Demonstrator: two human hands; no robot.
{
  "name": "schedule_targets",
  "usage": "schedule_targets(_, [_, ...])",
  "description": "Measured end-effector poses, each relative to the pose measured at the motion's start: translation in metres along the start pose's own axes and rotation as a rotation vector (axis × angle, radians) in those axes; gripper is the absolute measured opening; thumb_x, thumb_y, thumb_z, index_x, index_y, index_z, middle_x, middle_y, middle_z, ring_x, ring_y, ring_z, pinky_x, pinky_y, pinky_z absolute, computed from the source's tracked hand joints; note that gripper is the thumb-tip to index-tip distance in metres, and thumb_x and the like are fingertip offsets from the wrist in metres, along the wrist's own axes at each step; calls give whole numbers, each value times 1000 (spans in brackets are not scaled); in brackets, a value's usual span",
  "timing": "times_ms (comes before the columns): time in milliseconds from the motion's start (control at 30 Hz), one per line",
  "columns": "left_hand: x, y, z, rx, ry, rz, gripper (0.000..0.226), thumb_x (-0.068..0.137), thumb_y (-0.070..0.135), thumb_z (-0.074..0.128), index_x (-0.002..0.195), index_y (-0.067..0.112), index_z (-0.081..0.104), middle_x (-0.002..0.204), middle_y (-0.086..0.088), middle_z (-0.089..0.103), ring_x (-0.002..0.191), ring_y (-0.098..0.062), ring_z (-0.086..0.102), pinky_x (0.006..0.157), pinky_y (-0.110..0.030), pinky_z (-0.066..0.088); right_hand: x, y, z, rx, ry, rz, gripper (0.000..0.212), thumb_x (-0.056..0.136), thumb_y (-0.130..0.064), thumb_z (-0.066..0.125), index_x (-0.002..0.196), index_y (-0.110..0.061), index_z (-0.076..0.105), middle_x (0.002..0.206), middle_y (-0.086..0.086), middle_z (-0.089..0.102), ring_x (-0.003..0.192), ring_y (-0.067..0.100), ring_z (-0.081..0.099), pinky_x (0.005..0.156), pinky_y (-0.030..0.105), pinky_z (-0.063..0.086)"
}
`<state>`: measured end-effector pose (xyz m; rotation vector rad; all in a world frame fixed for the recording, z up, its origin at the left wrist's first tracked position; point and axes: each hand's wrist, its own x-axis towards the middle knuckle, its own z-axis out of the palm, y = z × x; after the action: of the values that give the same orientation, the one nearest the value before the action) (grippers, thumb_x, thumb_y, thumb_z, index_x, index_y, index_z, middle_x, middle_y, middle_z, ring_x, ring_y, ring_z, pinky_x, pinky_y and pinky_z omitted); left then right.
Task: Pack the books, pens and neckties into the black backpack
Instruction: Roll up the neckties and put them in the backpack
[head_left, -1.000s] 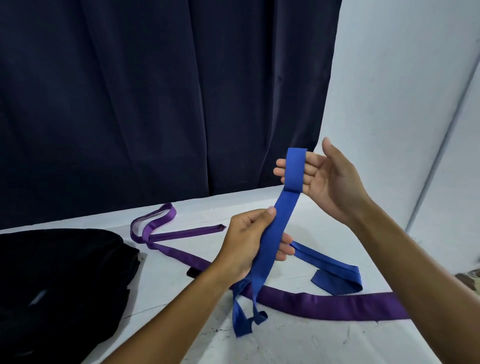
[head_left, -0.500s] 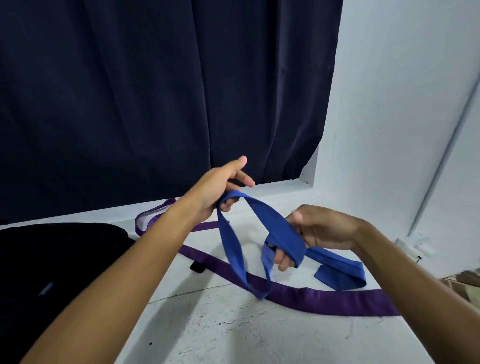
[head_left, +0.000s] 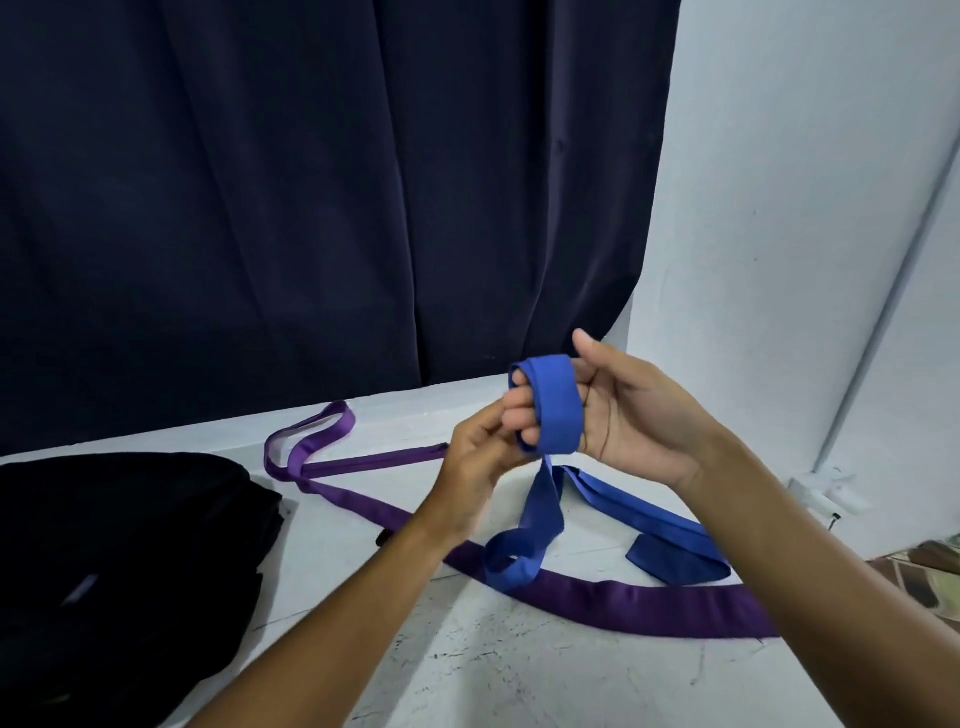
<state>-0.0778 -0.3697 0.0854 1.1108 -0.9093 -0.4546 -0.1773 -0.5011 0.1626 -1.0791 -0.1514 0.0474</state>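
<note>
My right hand (head_left: 631, 415) grips the blue tie (head_left: 556, 405) wound round its fingers — my left hand (head_left: 480, 452) pinches it beneath.

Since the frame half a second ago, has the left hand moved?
Yes. The left hand has dropped and swung right, away from the dark curtain, to the blue tie wound around the right hand.

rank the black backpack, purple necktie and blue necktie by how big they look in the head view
1. black backpack, largest, though partly cut off by the frame edge.
2. purple necktie, long strip across the table.
3. blue necktie, partly wound round the right hand, so its full size is unsure.
</note>
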Motion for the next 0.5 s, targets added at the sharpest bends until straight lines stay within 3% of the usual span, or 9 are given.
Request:
schedule_targets(100, [-4, -3, 10, 30, -3, -11, 34, 70, 21, 70, 102, 10, 67, 94, -5, 74, 93, -25, 71, 91, -36, 54, 2, -8, 2, 29, 2, -27, 62, 92, -43, 41, 110, 10, 68, 110, 27, 69, 98, 35, 70, 86, 42, 58])
schedule_targets(167, [-4, -3, 17, 68, 44, -19, 29, 76, 19, 78, 100, 8, 67, 90, -8, 74, 81, -26, 71, 85, -35, 56, 3, -11, 3, 5, 36, -64, 60, 92, -41, 42, 113, 9, 67, 114, 26, 68, 103, 35, 69, 92, 41, 56])
schedule_targets(300, [-9, 1, 27, 54, 92, -92, 21, 81, 24, 64, 90, 6, 67, 75, -8, 73, 61, -21, 70, 66, -30, 58, 7, -15, -1, -95, 166, -210, 34, 88, -15, 51, 114, 4, 61, 110, 18, 71, 102, 28, 70, 80, 32, 59])
schedule_targets(400, [-15, 4, 28, 39, 92, -164, 26, 82, 27, 60, 88, 3, 67, 72, -10, 73, 62, -24, 72, 62, -32, 60, 10, -18, -13, -170, 279, -290, 24, 92, 3, 50, 113, 3, 61, 111, 16, 71, 102, 27, 70, 77, 28, 58])
schedule_targets(500, [-21, 6, 25, 38, 55, -213, 29, 83, 29, 59, 88, 2, 68, 76, -14, 74, 68, -28, 73, 63, -34, 61, 12, -20, -26, -207, 372, -325, 27, 94, 7, 49, 120, 7, 57, 116, 18, 69, 103, 28, 70, 77, 28, 58])
